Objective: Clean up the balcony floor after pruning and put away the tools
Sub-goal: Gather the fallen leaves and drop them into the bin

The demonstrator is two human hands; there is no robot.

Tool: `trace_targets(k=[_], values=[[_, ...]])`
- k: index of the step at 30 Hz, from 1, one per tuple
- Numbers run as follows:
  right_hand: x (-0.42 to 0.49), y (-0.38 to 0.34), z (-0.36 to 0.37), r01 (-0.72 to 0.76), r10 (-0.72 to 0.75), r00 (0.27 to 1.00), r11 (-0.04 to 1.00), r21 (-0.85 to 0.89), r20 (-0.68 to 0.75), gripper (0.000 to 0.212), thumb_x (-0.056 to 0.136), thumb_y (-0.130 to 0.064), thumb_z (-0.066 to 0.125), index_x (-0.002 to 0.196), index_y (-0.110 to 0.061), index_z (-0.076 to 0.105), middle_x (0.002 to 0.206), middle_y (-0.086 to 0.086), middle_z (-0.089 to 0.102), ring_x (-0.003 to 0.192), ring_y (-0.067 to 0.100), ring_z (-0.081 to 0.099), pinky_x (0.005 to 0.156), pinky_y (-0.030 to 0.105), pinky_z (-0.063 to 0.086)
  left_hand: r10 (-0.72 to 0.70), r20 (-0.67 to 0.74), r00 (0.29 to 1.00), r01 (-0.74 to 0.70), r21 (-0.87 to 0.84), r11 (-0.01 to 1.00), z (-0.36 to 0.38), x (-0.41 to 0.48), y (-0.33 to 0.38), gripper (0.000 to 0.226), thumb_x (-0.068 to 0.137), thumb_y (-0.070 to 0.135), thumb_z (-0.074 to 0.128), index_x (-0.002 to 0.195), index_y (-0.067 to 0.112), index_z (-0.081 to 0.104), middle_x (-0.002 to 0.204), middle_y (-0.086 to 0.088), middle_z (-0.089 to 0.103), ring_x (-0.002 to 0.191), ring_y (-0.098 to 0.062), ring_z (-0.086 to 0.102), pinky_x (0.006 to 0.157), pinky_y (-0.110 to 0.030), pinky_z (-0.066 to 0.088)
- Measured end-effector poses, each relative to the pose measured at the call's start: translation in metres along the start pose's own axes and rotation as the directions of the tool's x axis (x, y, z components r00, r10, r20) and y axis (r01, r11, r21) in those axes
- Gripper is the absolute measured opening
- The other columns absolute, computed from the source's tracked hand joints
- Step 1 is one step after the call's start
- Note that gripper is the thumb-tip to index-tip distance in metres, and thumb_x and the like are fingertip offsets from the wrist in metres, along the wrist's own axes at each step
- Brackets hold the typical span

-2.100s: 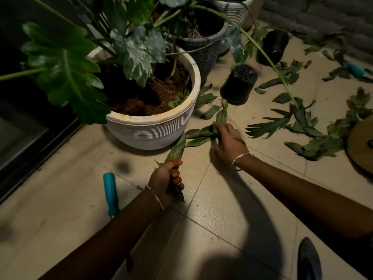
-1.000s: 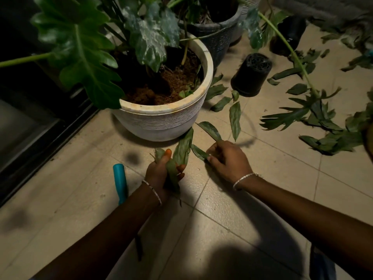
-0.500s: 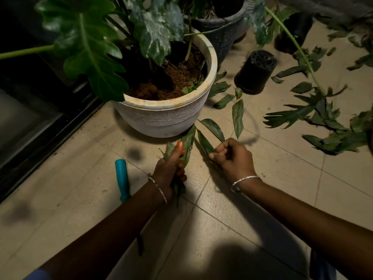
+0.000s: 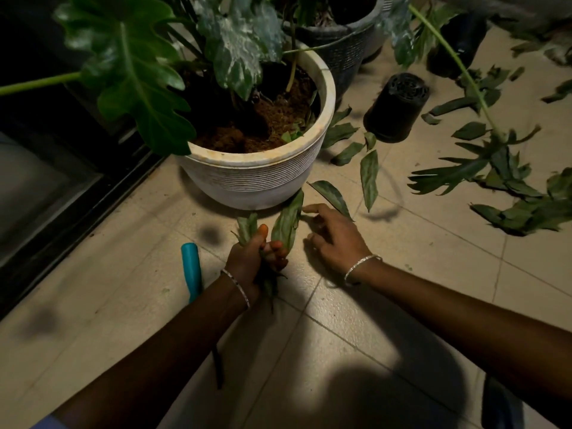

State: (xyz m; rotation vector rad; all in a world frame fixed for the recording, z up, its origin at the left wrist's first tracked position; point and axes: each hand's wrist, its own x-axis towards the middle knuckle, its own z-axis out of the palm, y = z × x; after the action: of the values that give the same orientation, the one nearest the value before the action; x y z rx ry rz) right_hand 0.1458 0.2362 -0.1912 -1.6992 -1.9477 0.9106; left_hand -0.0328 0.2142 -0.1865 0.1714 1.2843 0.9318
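My left hand (image 4: 255,253) grips a bunch of cut leaves (image 4: 286,222) just in front of the white pot (image 4: 257,178). My right hand (image 4: 335,235) hovers beside it with fingers spread and relaxed, fingertips near a loose leaf (image 4: 331,193) on the tiles. More cut leaves (image 4: 370,176) lie to the right of the pot, and a large heap of clippings (image 4: 510,193) covers the floor at the right. A tool with a teal handle (image 4: 192,269) lies on the floor left of my left wrist; my forearm hides its lower part.
A black plastic pot (image 4: 394,109) lies tipped on the tiles behind the leaves. A dark woven pot (image 4: 335,48) stands behind the white one. A dark sliding-door track (image 4: 77,193) runs along the left. A long green stem (image 4: 452,54) arches over the right side.
My right hand has passed its leaf to the left hand's bunch and opened, now reaching toward another leaf. The view has shifted slightly closer to the white pot.
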Motion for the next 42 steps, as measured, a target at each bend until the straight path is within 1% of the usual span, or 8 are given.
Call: trace_targets(k=[6,13,16,21,26,29,37,42], values=[[0.012,-0.006,0.023,0.162,-0.040,0.971,0.835,-0.526,0.236,0.051,0.095,-0.043,0.048,0.145,-0.036,0.040,0.152,0.002,0.036,0.132,0.031,0.034,0.098,0.047,0.038,0.056,-0.002,0.998,-0.055,0.079,0.995,-0.007,0.002,0.002,0.025,0.096,0.038,0.058,0.085,0.015,0.058,0.061,0.002,0.045,0.049,-0.012,0.043,0.052,-0.028,0.042],[-0.015,0.003,-0.005,0.113,-0.131,0.989,0.968,-0.225,-0.070,0.026,0.091,-0.022,0.054,0.108,-0.016,0.073,0.103,0.004,0.072,0.096,0.023,0.062,0.085,0.037,0.048,-0.024,0.001,1.000,0.024,0.142,0.990,0.001,0.008,0.001,0.055,0.066,0.053,0.082,0.103,0.016,0.065,0.065,0.004,0.042,0.055,-0.012,0.038,0.050,-0.026,0.037],[-0.034,-0.005,-0.018,0.136,-0.160,0.977,0.977,-0.164,-0.143,0.023,0.091,-0.017,0.058,0.108,-0.017,0.073,0.101,0.000,0.071,0.093,0.016,0.062,0.083,0.034,0.050,-0.016,0.126,0.992,-0.007,0.183,0.983,0.023,0.006,-0.006,0.057,0.046,0.061,0.087,0.076,0.020,0.061,0.053,0.006,0.039,0.045,-0.011,0.036,0.046,-0.024,0.034],[-0.054,-0.016,-0.033,0.344,-0.344,0.936,0.939,0.011,0.074,0.026,0.089,-0.013,0.059,0.112,-0.019,0.070,0.111,-0.003,0.066,0.100,0.009,0.061,0.084,0.023,0.048,-0.017,0.144,0.989,-0.001,0.124,0.992,0.058,0.002,-0.018,0.029,0.083,0.027,0.076,0.065,0.013,0.058,0.052,-0.001,0.056,0.048,-0.018,0.056,0.052,-0.024,0.047],[-0.049,-0.007,-0.048,0.152,-0.125,0.984,0.961,0.231,-0.127,0.015,0.091,-0.005,0.057,0.094,-0.018,0.064,0.088,-0.008,0.067,0.085,0.006,0.063,0.072,0.023,0.053,-0.002,0.026,1.000,-0.001,0.096,0.995,0.054,0.018,-0.020,0.027,0.091,0.026,0.063,0.066,0.018,0.056,0.054,0.002,0.055,0.064,-0.020,0.052,0.078,-0.036,0.042],[-0.025,0.017,-0.050,0.020,-0.020,0.985,1.000,-0.007,-0.174,0.020,0.091,-0.011,0.059,0.108,-0.022,0.059,0.102,-0.011,0.064,0.094,0.003,0.059,0.082,0.031,0.053,-0.016,0.048,0.999,0.013,0.073,0.997,0.050,0.018,-0.016,0.030,0.098,0.026,0.054,0.070,0.016,0.050,0.060,-0.001,0.061,0.071,-0.022,0.059,0.079,-0.038,0.046],[0.024,0.045,-0.038,-0.004,0.144,0.967,0.832,-0.554,0.209,0.059,0.098,-0.046,0.045,0.153,-0.037,0.025,0.163,0.001,0.014,0.149,0.033,0.011,0.111,0.057,0.021,-0.089,0.175,0.980,0.089,0.008,0.996,0.039,0.005,-0.010,0.042,0.097,0.045,0.051,0.064,0.019,0.045,0.052,0.003,0.039,0.046,-0.013,0.041,0.057,-0.029,0.040],[0.014,0.038,-0.031,0.054,-0.016,0.996,0.877,-0.477,0.083,0.036,0.096,-0.023,0.050,0.131,-0.018,0.056,0.138,0.004,0.053,0.132,0.027,0.040,0.102,0.043,0.031,-0.088,0.217,0.972,0.070,0.088,0.994,0.029,0.007,-0.008,0.035,0.082,0.046,0.068,0.069,0.020,0.048,0.053,0.005,0.036,0.044,-0.011,0.036,0.053,-0.028,0.037]])
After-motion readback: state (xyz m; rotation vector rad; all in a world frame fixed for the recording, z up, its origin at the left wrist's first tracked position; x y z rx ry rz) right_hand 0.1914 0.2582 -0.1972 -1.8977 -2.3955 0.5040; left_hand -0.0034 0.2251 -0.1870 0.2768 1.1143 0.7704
